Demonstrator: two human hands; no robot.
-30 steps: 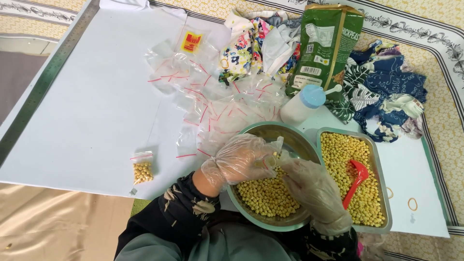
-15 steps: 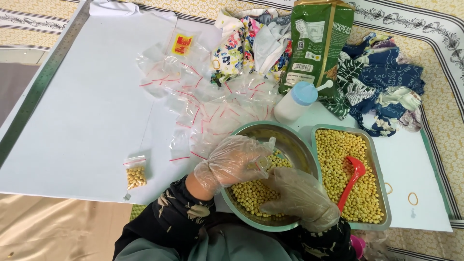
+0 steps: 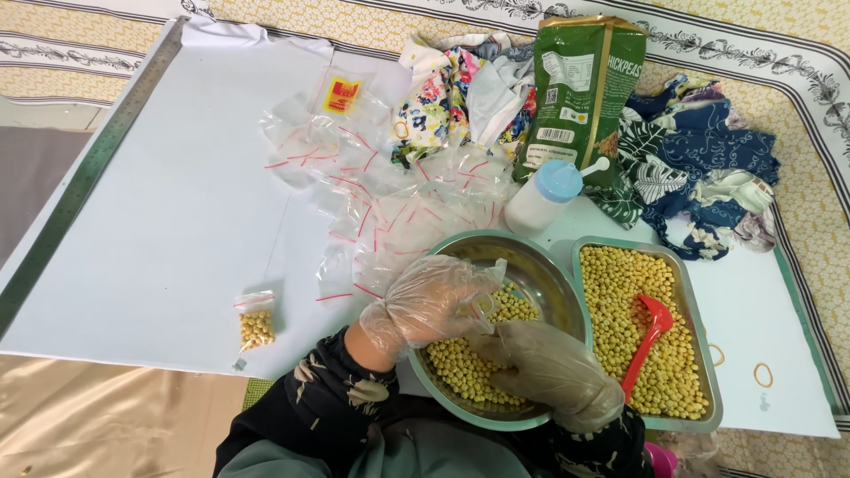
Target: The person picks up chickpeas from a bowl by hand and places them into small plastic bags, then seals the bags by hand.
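Where white sheet [image 3: 159, 221] covers patterned floor cloth [image 3: 815, 177], both hands' grip unclear.

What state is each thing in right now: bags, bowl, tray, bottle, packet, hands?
left hand: gloved, holding a small clear bag open over the bowl
right hand: gloved, down in the bowl
round metal bowl: partly filled with chickpeas
rectangular tray: full, red scoop lying in it
filled bag: lying flat
empty zip bags: scattered, flat
white bottle: capped
green packet: upright
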